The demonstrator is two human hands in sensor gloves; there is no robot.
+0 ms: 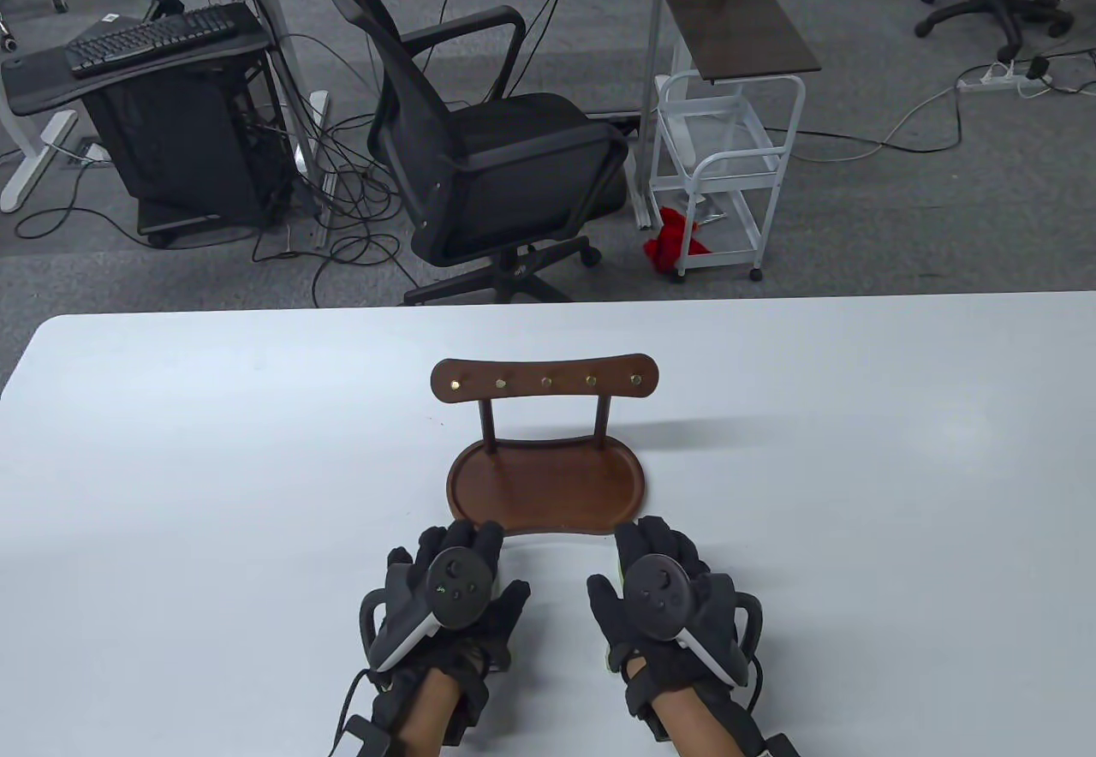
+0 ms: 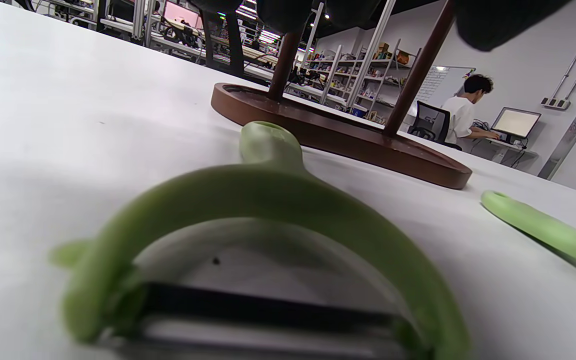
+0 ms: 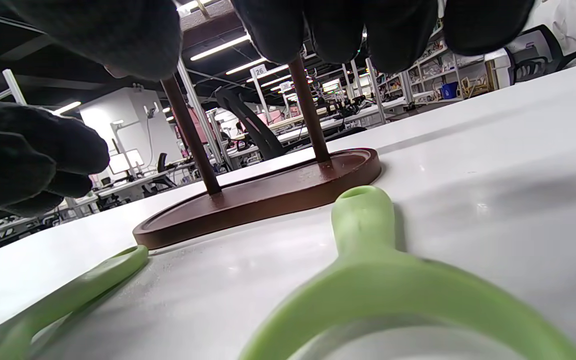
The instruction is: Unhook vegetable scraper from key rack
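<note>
The wooden key rack stands mid-table, its brass hooks bare, with an oval tray base. My left hand and right hand lie palm down on the table just in front of the tray. A green vegetable scraper lies flat on the table under my left hand. A second green scraper lies under my right hand. Neither hand grips its scraper; the fingers hover above. Each scraper's handle also shows in the other wrist view. In the table view the hands hide both scrapers.
The white table runs wide to both sides. Beyond its far edge stand an office chair, a white cart and a desk with a keyboard.
</note>
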